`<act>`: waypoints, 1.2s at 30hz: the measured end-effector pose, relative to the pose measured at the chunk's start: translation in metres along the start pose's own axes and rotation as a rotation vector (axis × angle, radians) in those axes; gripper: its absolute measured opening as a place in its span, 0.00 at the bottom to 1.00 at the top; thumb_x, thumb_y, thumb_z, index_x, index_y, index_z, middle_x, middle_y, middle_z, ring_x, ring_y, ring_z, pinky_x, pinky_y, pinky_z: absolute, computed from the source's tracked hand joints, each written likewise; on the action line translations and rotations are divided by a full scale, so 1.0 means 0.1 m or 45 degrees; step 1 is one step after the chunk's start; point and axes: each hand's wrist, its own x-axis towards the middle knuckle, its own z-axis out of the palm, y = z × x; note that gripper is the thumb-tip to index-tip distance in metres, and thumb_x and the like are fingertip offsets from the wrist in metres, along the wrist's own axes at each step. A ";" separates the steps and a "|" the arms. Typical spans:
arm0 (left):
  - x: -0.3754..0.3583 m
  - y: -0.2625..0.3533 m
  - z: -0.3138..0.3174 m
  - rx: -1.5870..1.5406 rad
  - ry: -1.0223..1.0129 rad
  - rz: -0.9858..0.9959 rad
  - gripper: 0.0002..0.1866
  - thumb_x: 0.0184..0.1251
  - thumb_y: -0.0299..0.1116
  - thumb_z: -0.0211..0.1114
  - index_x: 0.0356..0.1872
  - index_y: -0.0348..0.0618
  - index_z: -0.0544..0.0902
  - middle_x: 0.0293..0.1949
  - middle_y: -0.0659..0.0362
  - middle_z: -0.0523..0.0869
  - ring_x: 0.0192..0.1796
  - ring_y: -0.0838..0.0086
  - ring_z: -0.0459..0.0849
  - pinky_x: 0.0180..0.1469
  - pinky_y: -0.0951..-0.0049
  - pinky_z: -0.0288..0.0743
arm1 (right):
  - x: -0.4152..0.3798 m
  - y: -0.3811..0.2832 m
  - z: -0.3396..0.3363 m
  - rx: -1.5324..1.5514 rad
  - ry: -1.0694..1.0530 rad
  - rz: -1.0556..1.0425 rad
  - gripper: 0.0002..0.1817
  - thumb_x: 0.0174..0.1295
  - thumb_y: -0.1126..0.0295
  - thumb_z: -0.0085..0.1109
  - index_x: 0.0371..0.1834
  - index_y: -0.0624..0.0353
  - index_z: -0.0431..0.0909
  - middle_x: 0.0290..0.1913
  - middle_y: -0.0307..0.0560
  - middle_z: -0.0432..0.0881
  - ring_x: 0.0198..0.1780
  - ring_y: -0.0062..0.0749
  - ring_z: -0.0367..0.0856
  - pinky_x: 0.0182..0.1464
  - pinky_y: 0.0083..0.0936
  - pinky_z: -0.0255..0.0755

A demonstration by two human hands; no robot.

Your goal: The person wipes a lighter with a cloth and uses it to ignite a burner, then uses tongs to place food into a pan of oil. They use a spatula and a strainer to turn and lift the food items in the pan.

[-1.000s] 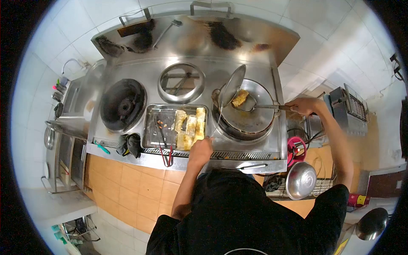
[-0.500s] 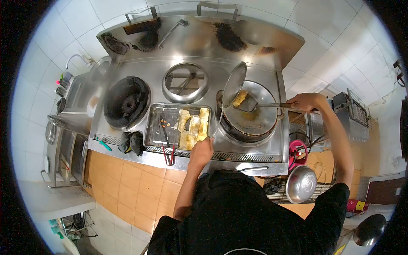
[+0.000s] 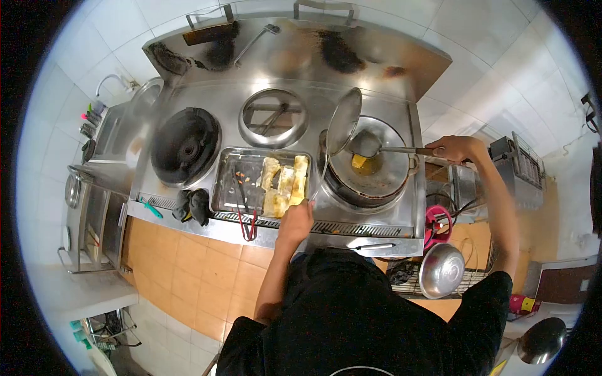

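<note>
By my right side, below the counter, sits an upturned metal bowl point(image 3: 441, 271). On the counter's front edge, right of my body, lies a slim white-and-black stick point(image 3: 375, 246); to the left, red-handled tongs point(image 3: 249, 233) lean over the near wall of a steel tray point(image 3: 224, 195). My left hand point(image 3: 296, 224) is by the tray's near right corner, fingers closed round the thin handle of a round skimmer point(image 3: 344, 122). Fried golden pieces point(image 3: 284, 187) lie side by side in the tray's right half. The skimmer's head tilts over the left side of the wok point(image 3: 390, 175); whether it touches the rim, I cannot tell. My right hand point(image 3: 456, 149), beyond the wok's right rim, grips the handle of a wok spatula point(image 3: 401, 150), its head down inside. A yellow fried piece point(image 3: 359, 161) lies in the wok, at the head's near edge. Farther off, left of the wok, stands a metal wok ring point(image 3: 273, 144), and behind everything rises the scorched steel backsplash point(image 3: 288, 53).
</note>
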 end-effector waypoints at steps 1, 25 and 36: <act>0.00 -0.02 0.01 0.005 -0.003 0.003 0.22 0.78 0.42 0.48 0.40 0.30 0.81 0.33 0.32 0.83 0.39 0.36 0.83 0.44 0.42 0.75 | -0.07 -0.06 -0.02 -0.033 -0.021 0.063 0.27 0.71 0.56 0.46 0.74 0.38 0.67 0.33 0.47 0.83 0.27 0.27 0.76 0.32 0.29 0.74; 0.15 0.01 0.25 0.081 -0.149 0.020 0.23 0.79 0.44 0.47 0.38 0.33 0.82 0.33 0.33 0.84 0.40 0.37 0.83 0.45 0.43 0.76 | -0.30 0.42 1.04 0.029 0.197 -0.026 0.25 0.71 0.56 0.50 0.71 0.33 0.68 0.55 0.56 0.82 0.53 0.55 0.81 0.55 0.41 0.74; 0.11 -0.05 0.20 0.060 -0.033 0.012 0.23 0.78 0.44 0.47 0.38 0.32 0.81 0.31 0.33 0.84 0.38 0.36 0.83 0.44 0.42 0.75 | 0.23 0.42 1.38 0.136 0.406 -0.194 0.24 0.73 0.60 0.50 0.72 0.41 0.67 0.56 0.58 0.81 0.55 0.56 0.79 0.56 0.43 0.72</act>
